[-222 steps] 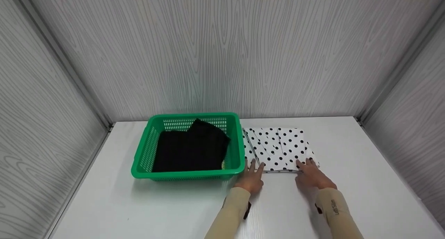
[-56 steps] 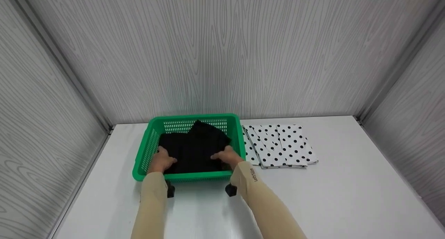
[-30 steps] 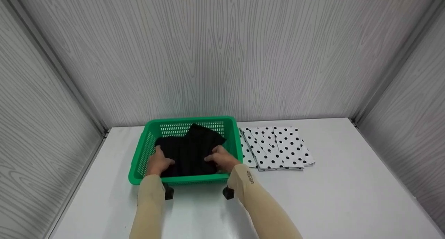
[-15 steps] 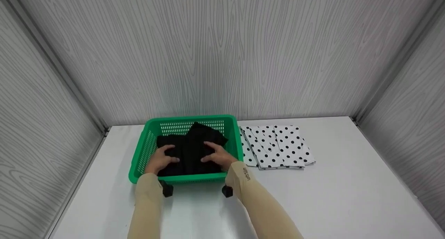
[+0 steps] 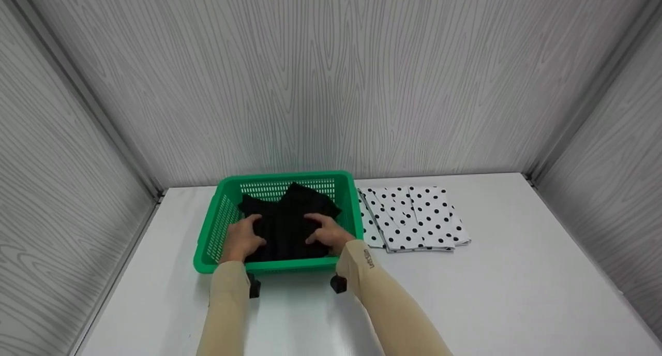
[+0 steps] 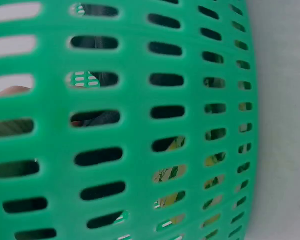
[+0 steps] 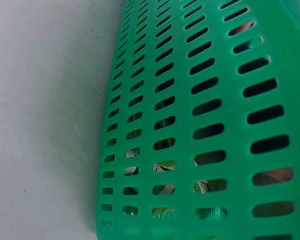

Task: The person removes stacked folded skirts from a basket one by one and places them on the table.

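Beige long sleeves (image 5: pixel 222 309): both your forearms come in from the near edge; dark lettering marks the right cuff.
Small black wrist pieces (image 5: pixel 338 283): one sits at the inner side of each cuff.
Smooth white desk (image 5: pixel 496 283): runs beneath everything, near to far.
Green slotted plastic basket (image 5: pixel 292 265): stands on the desk, left of centre; its slotted wall fills much of both your wrist views.
Left hand (image 5: pixel 242 237): reaches into the basket on the left; your grip there has thumb and fingers apart, against the fabric.
Right hand (image 5: pixel 331 234): reaches in on the right, facing the other; this grip too is spread, thumb apart from fingers.
Black fabric cloth (image 5: pixel 289 232): lies inside the basket between your hands, a corner pointing to the far side.
Green-and-yellow patterned material (image 6: pixel 171 174): shows through the slots; you cannot tell what it is.
White black-dotted folded cloth (image 5: pixel 414 221): lies flat, just right of the basket.
Grey wood-grain wall (image 5: pixel 331 87): rises behind the desk's far edge.
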A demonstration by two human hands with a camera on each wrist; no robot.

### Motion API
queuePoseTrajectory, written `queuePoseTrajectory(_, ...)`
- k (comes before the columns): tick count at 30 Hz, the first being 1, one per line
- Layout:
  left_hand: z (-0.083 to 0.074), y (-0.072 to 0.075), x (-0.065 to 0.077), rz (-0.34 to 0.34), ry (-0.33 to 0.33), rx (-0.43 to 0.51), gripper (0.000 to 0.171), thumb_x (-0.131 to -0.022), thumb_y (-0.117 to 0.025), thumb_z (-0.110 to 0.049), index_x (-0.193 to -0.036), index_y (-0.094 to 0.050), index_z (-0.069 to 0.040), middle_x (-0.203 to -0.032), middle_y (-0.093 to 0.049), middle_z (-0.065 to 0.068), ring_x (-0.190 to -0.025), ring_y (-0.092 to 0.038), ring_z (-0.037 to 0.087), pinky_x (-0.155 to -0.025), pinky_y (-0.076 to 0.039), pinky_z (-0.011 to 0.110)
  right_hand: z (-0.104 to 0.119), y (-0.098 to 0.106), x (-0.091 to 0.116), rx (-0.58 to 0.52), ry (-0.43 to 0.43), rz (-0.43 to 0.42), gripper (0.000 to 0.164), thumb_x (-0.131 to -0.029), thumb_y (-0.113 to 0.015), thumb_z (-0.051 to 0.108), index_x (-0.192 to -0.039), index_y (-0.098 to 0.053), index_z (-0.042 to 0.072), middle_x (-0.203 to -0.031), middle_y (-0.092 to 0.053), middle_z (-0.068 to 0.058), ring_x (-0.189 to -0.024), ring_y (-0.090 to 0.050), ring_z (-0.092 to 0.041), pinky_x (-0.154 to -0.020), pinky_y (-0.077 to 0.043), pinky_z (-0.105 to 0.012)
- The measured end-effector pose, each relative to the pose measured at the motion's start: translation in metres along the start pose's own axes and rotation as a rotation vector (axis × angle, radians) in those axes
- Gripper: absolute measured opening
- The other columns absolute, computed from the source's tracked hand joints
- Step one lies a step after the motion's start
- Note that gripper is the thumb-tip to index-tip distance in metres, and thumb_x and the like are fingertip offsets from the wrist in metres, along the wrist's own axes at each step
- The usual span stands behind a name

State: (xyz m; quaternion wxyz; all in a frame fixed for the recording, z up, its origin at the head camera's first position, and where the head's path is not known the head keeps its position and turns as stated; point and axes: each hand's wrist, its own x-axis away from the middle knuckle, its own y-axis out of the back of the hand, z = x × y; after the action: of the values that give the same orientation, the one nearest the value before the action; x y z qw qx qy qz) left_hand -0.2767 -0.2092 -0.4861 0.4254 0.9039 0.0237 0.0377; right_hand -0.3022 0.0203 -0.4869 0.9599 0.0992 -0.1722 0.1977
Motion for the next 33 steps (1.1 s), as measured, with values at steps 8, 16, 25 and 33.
queuePoseTrajectory(8,0.004,0.008,0.002,0.146,0.107,0.215,0.071,-0.088,-0.068,0.002,-0.151,-0.036,0.009,-0.150,-0.036,0.038,-0.130,-0.045,0.048,-0.107,-0.038,0.058,-0.001,0.001,0.000,0.028,0.021,0.022,0.071,-0.088,-0.060,-0.012,-0.152,-0.050,0.018,-0.163,-0.023,-0.018,-0.138,-0.034,-0.037,-0.100,-0.041,-0.068)
queuePoseTrajectory(16,0.005,0.012,0.003,0.182,0.083,0.325,0.075,-0.086,-0.067,0.005,-0.153,-0.034,0.007,-0.158,-0.022,0.035,-0.143,-0.025,0.049,-0.114,-0.028,0.058,0.001,0.004,0.001,0.016,0.000,0.035,0.076,-0.089,-0.057,-0.010,-0.156,-0.043,0.022,-0.165,-0.018,-0.017,-0.145,-0.026,-0.040,-0.102,-0.033,-0.074)
queuePoseTrajectory(25,0.001,0.016,0.006,0.131,0.030,0.375,0.075,-0.085,-0.066,0.006,-0.154,-0.037,0.003,-0.160,-0.024,0.031,-0.147,-0.022,0.044,-0.117,-0.024,0.057,0.008,0.011,0.012,0.056,0.162,0.073,0.079,-0.088,-0.056,-0.014,-0.159,-0.035,0.013,-0.165,-0.020,-0.018,-0.149,-0.020,-0.035,-0.114,-0.031,-0.055)
queuePoseTrajectory(33,-0.003,0.022,0.010,0.096,-0.006,0.386,0.076,-0.084,-0.067,0.007,-0.154,-0.038,0.004,-0.160,-0.025,0.030,-0.147,-0.022,0.045,-0.117,-0.024,0.057,0.014,0.014,0.020,0.068,0.251,0.092,0.079,-0.089,-0.055,-0.013,-0.160,-0.032,0.011,-0.166,-0.019,-0.016,-0.150,-0.019,-0.034,-0.117,-0.028,-0.049)
